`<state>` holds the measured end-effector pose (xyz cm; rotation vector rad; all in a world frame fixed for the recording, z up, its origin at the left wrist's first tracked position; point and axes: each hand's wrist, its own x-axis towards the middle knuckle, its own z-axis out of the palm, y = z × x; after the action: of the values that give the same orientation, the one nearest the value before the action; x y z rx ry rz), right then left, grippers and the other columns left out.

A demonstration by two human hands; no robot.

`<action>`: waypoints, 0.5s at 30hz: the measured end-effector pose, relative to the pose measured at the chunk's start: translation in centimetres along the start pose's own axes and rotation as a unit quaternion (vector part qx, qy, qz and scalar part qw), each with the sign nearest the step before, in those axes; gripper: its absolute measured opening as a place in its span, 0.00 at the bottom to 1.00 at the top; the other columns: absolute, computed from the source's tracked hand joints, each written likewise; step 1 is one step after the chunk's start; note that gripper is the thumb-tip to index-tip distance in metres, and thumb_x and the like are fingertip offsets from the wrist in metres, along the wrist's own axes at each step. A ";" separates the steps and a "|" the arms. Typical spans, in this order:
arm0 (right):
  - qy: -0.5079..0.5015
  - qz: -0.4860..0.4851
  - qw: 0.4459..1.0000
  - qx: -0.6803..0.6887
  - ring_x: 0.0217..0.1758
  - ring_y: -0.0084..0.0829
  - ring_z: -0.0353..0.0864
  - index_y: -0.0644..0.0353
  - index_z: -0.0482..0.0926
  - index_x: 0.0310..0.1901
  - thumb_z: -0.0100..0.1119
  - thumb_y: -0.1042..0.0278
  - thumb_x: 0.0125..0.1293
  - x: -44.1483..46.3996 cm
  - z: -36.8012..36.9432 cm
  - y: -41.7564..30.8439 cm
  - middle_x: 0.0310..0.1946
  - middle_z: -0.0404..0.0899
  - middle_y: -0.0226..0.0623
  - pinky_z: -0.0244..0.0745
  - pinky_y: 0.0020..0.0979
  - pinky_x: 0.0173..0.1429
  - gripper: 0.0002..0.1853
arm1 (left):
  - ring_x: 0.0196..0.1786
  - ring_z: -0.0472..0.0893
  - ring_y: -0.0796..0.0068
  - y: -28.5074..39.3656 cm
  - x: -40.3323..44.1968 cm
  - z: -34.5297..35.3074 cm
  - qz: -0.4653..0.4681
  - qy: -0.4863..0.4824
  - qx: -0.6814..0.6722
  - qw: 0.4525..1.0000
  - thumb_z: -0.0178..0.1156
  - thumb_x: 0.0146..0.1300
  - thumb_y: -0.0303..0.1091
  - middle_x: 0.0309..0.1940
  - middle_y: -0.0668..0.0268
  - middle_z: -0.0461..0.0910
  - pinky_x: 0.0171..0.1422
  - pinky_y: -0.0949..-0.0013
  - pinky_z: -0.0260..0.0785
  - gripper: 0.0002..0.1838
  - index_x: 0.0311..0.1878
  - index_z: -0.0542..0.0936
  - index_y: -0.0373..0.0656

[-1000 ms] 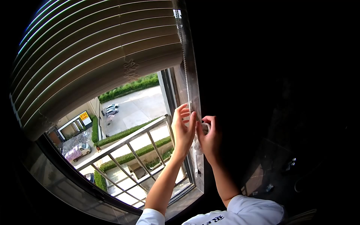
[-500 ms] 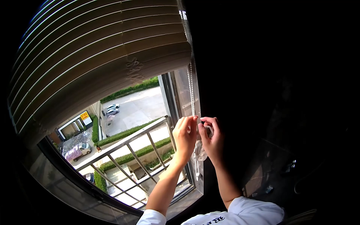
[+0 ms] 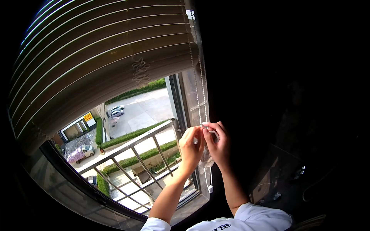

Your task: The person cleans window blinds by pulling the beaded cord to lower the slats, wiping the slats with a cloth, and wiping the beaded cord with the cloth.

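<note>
A white beaded blind chain point(image 3: 204, 96) hangs in two strands beside the window frame. My left hand point(image 3: 191, 145) pinches the left strand between thumb and fingertips. Close against it, my right hand point(image 3: 218, 143) has its thumb and index finger closed on the right strand at the same height. Below my hands the chain runs on past a crumpled piece of clear plastic point(image 3: 207, 158), down to a small white end piece point(image 3: 210, 189). Above left, the slatted blind point(image 3: 92, 50) is partly raised, with a loose cord point(image 3: 141, 73) bunched at its lower edge.
Behind my left arm is the window with a metal railing point(image 3: 142, 164) outside it. A paved yard, hedges and parked cars point(image 3: 116, 111) lie far below. Dark surroundings fill the right side, where a few small objects point(image 3: 277, 196) show faintly low down.
My right thumb and index finger have closed on the chain. The two strands, close together before, now hang apart. The white end piece below has shifted to the right and slightly lower.
</note>
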<state>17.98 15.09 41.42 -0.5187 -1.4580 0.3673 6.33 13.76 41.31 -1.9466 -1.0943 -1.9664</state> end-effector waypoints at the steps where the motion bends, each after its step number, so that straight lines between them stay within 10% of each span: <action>1: -0.001 -0.012 1.000 0.001 0.44 0.31 0.85 0.64 0.86 0.50 0.67 0.66 0.77 0.1 0.1 -0.1 0.41 0.82 0.39 0.81 0.29 0.49 0.10 | 0.33 0.84 0.73 -0.4 -0.3 0.2 0.000 0.005 -0.011 1.000 0.64 0.71 0.20 0.33 0.57 0.84 0.38 0.70 0.75 0.06 0.49 0.84 0.33; 15: 0.020 0.022 0.998 0.060 0.42 0.22 0.79 0.63 0.78 0.60 0.66 0.70 0.78 -0.8 1.5 1.8 0.38 0.77 0.31 0.78 0.25 0.49 0.14 | 0.31 0.83 0.74 -0.7 -1.2 -0.8 -0.027 0.021 -0.031 0.999 0.63 0.72 0.20 0.30 0.59 0.84 0.38 0.69 0.74 0.02 0.45 0.84 0.35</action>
<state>16.55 16.32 39.83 -0.4594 -1.3781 0.4754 5.40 13.33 40.00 -1.9166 -1.0994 -2.0827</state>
